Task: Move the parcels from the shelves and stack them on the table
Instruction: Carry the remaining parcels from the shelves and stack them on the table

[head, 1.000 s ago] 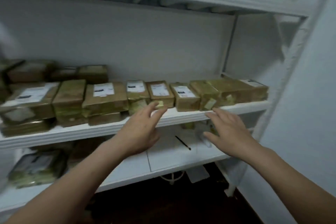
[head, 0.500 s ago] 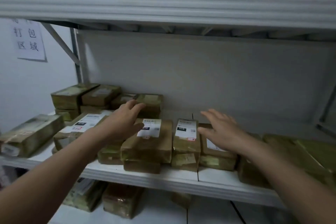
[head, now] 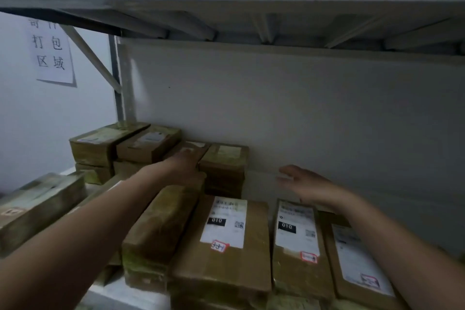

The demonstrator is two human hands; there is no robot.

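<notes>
White metal shelving (head: 123, 98) is packed with boxy brown cardboard parcels (head: 226, 234), tape-glossed and paper-labelled. The left hand (head: 186, 166) is laid flat on a rear parcel (head: 198, 145); the right hand (head: 309, 184) is held open, fingers relaxed.

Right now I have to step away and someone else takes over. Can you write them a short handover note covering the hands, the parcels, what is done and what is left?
Left hand: stretched to the back row, fingers laid on a rear parcel. The blur shows no clear grip.
Right hand: open, holding nothing, above the bare shelf behind the front-row parcels.
Parcels: all that show lie on the shelf, in front and back rows, some stacked. The table is out of view.
Done: nothing that this view shows.
Left: lift the parcels, carry them to the table and stack them.
</notes>
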